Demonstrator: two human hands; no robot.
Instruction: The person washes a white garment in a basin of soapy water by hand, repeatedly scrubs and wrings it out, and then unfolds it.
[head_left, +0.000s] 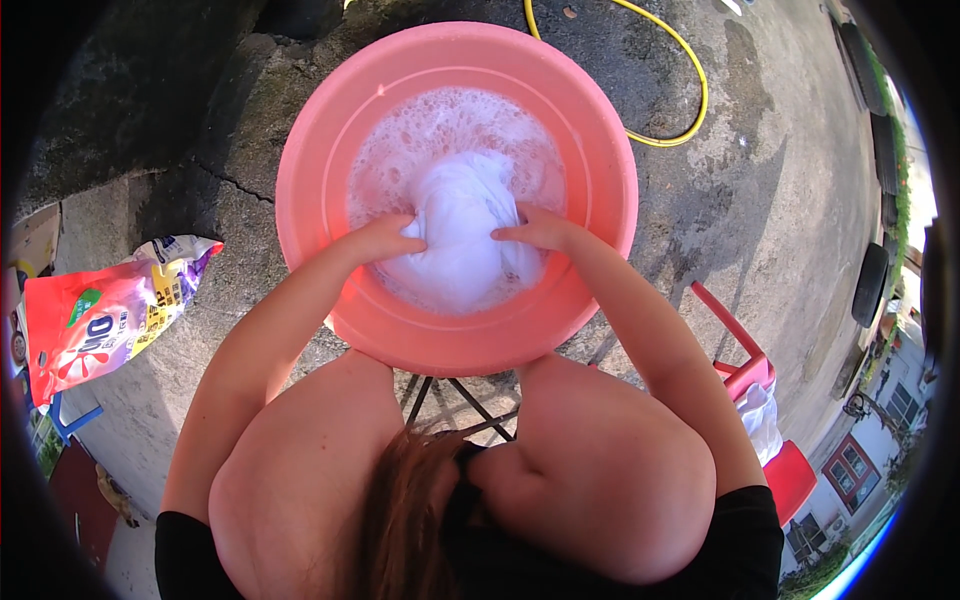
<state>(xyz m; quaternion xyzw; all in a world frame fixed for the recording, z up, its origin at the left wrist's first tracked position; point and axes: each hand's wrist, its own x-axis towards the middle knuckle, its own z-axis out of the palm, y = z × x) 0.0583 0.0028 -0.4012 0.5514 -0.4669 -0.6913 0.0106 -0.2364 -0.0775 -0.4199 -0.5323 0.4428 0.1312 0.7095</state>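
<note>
A round pink plastic basin (450, 358) stands in front of me between my knees, with foamy water (465, 112) inside. A bunched white cloth (457, 217) lies in the suds, wet and partly under the foam. My left hand (388, 238) grips the cloth's left side, thumb on top and fingertips hidden in its folds. On the opposite side, my right hand (538, 228) holds the cloth, its thumb pressed on the fabric and its other fingers partly hidden.
An OMO detergent bag (112, 315) stands at the left. Beyond the basin a yellow hose (701, 90) curves over the concrete ground (750, 187). At the right are a red plastic chair (787, 480) with a clear plastic bag (759, 424), and old tires (870, 285) farther off.
</note>
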